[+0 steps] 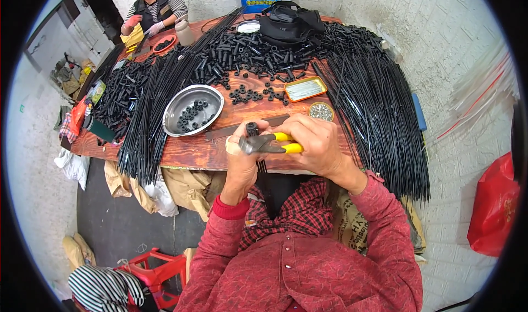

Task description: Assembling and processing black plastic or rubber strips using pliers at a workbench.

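Observation:
My left hand (pixel 240 157) is closed around a short black tubular part (pixel 252 128), held upright, with thin black rods (pixel 262 167) hanging below the fist. In my right hand (pixel 314 142) are pliers (pixel 264 144) with yellow grips. Their dark metal head lies across the front of the left hand, just below the tubular part's top; whether the jaws bite on anything cannot be seen. Behind the hands a flat dark bar (pixel 242 127) lies on the wooden table (pixel 242 81). A steel bowl (pixel 171 104) with small black rings stands to the left.
A yellow-rimmed tray (pixel 291 96) of thin pale pieces and a round tin (pixel 320 111) of small metal bits sit behind my right hand. Long black rods lie in bundles left (pixel 151 119) and right (pixel 379 119). Black tubes (pixel 236 50) heap behind. A co-worker (pixel 159 9) sits far left.

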Motion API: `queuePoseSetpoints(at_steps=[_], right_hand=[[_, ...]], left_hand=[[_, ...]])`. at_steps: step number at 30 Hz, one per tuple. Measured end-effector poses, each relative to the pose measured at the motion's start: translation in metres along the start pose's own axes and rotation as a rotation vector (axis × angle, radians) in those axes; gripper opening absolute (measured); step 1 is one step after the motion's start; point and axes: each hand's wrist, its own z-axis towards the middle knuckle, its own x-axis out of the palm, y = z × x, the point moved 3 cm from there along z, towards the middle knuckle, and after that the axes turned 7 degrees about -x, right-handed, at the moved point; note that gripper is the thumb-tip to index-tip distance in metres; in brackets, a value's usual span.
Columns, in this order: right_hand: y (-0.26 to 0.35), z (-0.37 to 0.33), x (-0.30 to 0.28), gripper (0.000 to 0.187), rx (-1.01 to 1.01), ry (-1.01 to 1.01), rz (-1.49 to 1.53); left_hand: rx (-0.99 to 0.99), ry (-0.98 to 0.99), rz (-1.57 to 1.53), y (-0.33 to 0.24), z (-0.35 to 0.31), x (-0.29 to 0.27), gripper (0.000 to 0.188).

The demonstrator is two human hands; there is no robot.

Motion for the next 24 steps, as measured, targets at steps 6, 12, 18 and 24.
queuePoseSetpoints(at_steps=[6, 12, 18, 24], right_hand=[[-0.01, -0.006, 0.003, 0.025, 0.122, -0.049, 0.233], [-0.011, -0.006, 0.009, 0.024, 0.162, -0.05, 0.208], [-0.01, -0.017, 0.03, 0.018, 0.679, -0.127, 0.681], [-0.004, -0.013, 0.04, 0.014, 0.899, -0.233, 1.065]], left_hand=[[-0.016, 0.042, -0.038, 0.001, 0.0, 0.005, 0.03], [0.007, 0.03, -0.008, 0.0, 0.001, 0.009, 0.024], [0.048, 0.084, -0.035, -0.001, -0.003, 0.016, 0.033], [0.075, 0.111, -0.053, 0.0, -0.005, 0.016, 0.043]])
